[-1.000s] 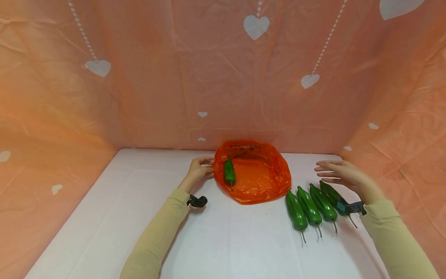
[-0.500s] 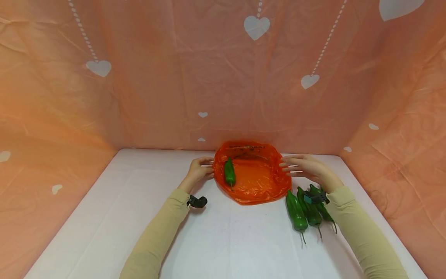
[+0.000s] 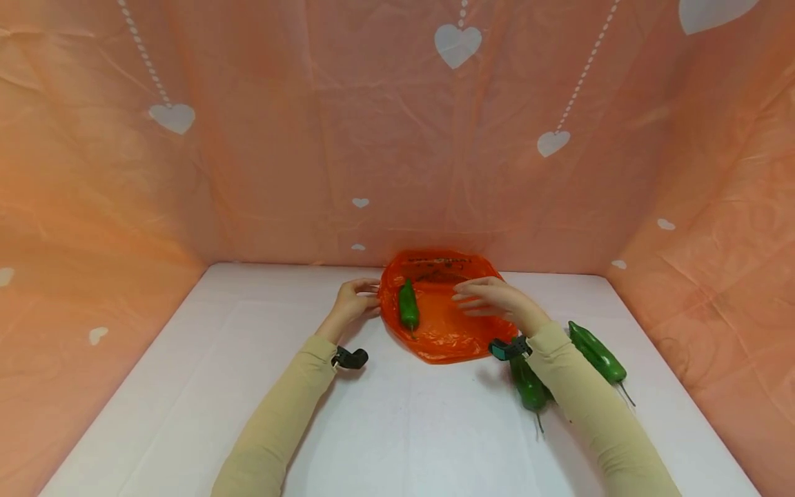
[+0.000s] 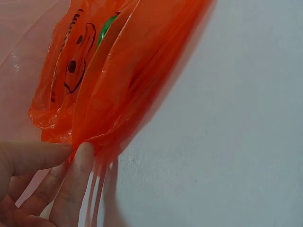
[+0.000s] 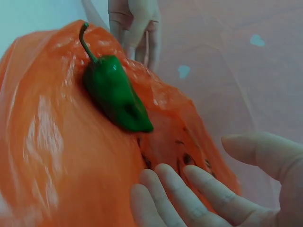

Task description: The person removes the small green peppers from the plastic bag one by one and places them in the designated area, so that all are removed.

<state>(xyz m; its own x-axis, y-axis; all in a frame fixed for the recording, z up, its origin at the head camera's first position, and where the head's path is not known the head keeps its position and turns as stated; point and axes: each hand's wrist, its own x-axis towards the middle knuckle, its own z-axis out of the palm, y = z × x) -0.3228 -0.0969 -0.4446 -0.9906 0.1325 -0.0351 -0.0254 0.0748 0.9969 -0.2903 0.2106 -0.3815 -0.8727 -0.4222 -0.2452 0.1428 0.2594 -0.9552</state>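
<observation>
An orange-red plastic bag (image 3: 444, 348) lies at the back of the white table, its mouth spread wide. Inside at its left is a green pepper (image 3: 408, 307), also plain in the right wrist view as a pepper (image 5: 113, 94) with a curved stem. My left hand (image 3: 354, 304) pinches the bag's left rim; thumb and finger (image 4: 79, 165) meet on the plastic in the left wrist view. My right hand (image 3: 497, 301) hovers over the bag's right part, fingers extended and thumb apart, with nothing held.
To the right of the bag lie more green peppers: one (image 3: 528, 390) beside my right forearm, partly covered by it, and one (image 3: 599, 353) beyond the sleeve. A pink cloth backdrop (image 3: 279, 172) with white hearts rises behind the table (image 3: 186, 400).
My right hand has moved left from above the row of peppers to over the bag, its forearm now covering some peppers. The left hand, bag and pepper inside stay put.
</observation>
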